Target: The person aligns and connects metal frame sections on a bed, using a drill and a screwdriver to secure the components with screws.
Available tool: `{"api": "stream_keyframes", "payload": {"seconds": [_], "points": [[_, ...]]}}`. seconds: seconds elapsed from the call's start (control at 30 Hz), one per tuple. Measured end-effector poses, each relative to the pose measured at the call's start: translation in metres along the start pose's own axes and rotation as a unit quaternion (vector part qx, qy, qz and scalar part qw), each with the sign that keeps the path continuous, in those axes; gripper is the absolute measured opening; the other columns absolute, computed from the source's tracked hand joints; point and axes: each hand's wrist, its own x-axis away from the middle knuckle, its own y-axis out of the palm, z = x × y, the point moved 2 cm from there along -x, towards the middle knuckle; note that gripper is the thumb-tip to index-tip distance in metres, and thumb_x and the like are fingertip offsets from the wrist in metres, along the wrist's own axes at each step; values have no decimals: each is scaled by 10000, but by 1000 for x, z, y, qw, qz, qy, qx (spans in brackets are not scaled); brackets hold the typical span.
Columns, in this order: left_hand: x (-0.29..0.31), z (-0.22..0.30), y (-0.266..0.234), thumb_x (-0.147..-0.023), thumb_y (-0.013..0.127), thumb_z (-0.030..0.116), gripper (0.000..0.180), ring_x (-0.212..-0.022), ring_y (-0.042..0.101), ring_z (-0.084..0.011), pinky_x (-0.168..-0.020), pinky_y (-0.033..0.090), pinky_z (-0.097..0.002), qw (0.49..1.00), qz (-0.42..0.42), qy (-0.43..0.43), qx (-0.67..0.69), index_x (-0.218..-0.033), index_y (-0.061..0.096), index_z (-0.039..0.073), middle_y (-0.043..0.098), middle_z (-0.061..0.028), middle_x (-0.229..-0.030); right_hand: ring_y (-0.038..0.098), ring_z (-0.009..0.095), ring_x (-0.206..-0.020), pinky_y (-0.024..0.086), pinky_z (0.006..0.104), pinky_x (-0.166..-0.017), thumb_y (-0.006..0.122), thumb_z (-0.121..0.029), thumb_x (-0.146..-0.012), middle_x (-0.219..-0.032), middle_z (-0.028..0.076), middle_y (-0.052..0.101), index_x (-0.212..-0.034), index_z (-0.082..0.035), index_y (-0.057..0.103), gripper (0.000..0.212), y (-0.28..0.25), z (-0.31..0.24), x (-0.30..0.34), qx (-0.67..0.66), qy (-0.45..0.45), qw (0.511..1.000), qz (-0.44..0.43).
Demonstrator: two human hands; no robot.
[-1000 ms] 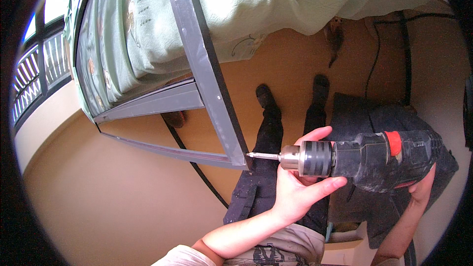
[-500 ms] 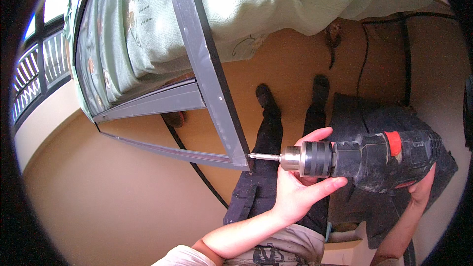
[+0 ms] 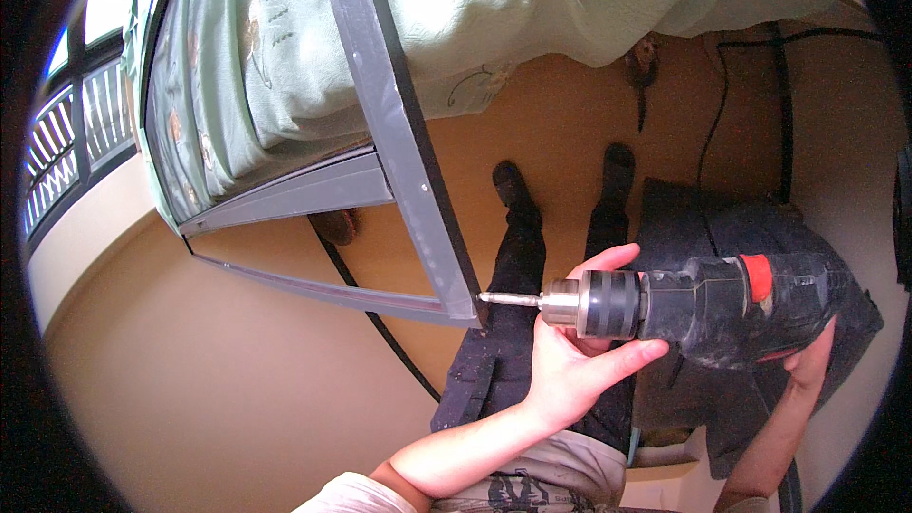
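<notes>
While the head view looks down past the person's legs, the left hand [image 3: 570,361] cups the chuck of the black power drill [image 3: 703,309] from below, fingers spread around it, and the right hand [image 3: 812,361] grips the rear handle, mostly hidden behind the body. The drill bit [image 3: 508,299] touches the corner of the grey metal frame [image 3: 399,142], which leans against the bed with the pale green bedding [image 3: 532,0]. Fingers so close to the chuck could be caught if it spins — and on the smooth metal the tip may skid off the corner. A black cable [image 3: 380,323] trails across the floor near the feet, a likely snag.
</notes>
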Motion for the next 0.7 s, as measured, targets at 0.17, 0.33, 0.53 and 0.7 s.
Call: {"api": "stream_keyframes", "payload": {"seconds": [0.17, 0.33, 0.53, 0.7], "points": [[4, -3, 10, -699, 780, -58, 693, -1046, 598, -150, -940, 479, -309, 999, 11, -31, -18, -1313, 459, -30, 603, -84, -1145, 523, 218, -1178, 395, 377, -1032, 870, -592, -496, -1315, 88, 512, -1397, -1, 344, 1199, -5, 15, 10, 8, -80, 997, -17], [28, 1, 27, -670, 825, 11, 588, -1001, 610, -146, -909, 489, -312, 986, -15, -44, -160, -1195, 563, -20, 643, -93, -1087, 534, 274, -1190, 434, 406, -1021, 779, -515, -713, -1329, 126, 514, -1387, 32, 353, 967, 6, 16, 31, -88, -106, 987, -83], [89, 41, 46, -598, 887, 83, 584, -1000, 620, -147, -904, 502, -311, 949, -76, 15, -305, -1115, 623, 32, 653, -72, -1081, 468, 327, -1265, 368, 450, -1069, 716, -355, -757, -1419, 173, 420, -1387, 43, 361, 826, 48, -55, 93, -265, -24, 955, -132], [163, 94, 37, -656, 852, 65, 488, -995, 623, -142, -912, 502, -307, 952, -68, 13, -298, -1089, 628, 42, 662, -70, -1075, 491, 231, -1220, 385, 401, -1047, 970, -190, -445, -1311, 102, 523, -1362, -9, 382, 1105, 40, -47, 162, -129, -21, 974, -187]]}}
